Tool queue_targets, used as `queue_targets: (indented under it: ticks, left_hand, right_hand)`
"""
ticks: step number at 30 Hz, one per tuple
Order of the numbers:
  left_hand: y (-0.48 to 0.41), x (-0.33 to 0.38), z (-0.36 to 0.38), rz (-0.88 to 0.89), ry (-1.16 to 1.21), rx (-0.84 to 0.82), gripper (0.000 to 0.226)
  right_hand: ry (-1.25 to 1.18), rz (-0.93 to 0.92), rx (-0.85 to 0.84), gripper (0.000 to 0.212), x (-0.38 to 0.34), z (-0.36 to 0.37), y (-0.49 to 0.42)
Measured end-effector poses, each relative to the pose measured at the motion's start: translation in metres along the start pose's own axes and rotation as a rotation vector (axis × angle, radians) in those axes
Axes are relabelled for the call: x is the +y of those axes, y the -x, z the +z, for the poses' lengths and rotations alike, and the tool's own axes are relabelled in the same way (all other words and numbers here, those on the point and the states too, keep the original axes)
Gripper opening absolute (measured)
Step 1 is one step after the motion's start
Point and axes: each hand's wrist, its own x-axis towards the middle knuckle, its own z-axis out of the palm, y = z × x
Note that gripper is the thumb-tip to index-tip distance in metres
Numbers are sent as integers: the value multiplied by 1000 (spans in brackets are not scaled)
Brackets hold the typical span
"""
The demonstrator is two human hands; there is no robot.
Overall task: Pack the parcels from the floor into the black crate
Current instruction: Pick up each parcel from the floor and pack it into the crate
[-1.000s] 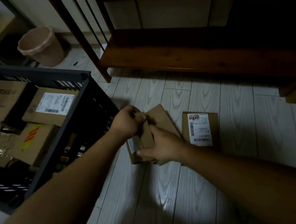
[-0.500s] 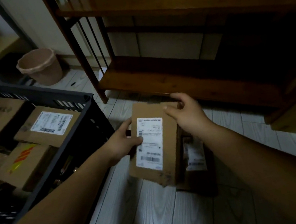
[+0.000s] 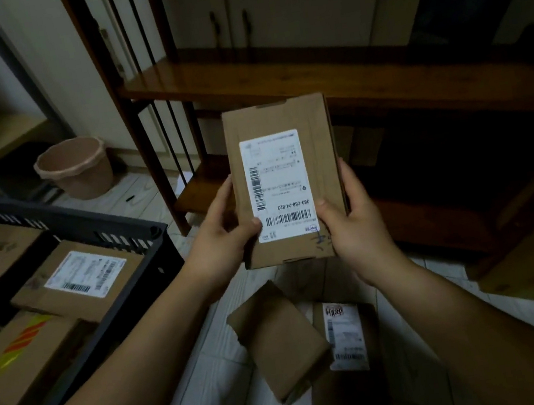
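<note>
While both hands hold a cardboard parcel [image 3: 275, 114] upright above the floor [image 3: 196, 386], the left hand [image 3: 226, 239] presses its thumb on the lower left corner of the label [image 3: 276, 183] and the right hand [image 3: 354, 227] presses its thumb on the lower right, the other fingers [image 3: 346, 173] curled round the side edges and mostly hidden behind the box. Below the fingers a plain parcel [image 3: 283, 342] lies overlapping a labelled parcel [image 3: 346, 336], which is half lost in shadow. Left of the fingers stands the black crate [image 3: 88, 222] holding several packed parcels [image 3: 80, 282], its near end cut off.
</note>
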Motion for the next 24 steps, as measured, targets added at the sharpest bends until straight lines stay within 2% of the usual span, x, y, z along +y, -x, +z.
queue_targets:
  ticks: [4,9,17,21,24]
  left_hand:
    - [12,24,6,78,-17,7,72]
    - [40,101,8,81,-19,64,67]
    - [88,321,-12,44,-23,5,62]
    - [135,437,-37,-37,22,-29,60]
    - [174,505,-54,-69,2,-20,48]
  right_hand:
    - [-24,-35,6,66,-24,-4,4]
    - [-8,-17,37,62,-98,-12,23]
    - [87,36,90,63,-327,-34,54]
    - [147,66,81,62,-448,-29,91]
    - [153,65,82,58,-522,-23,119]
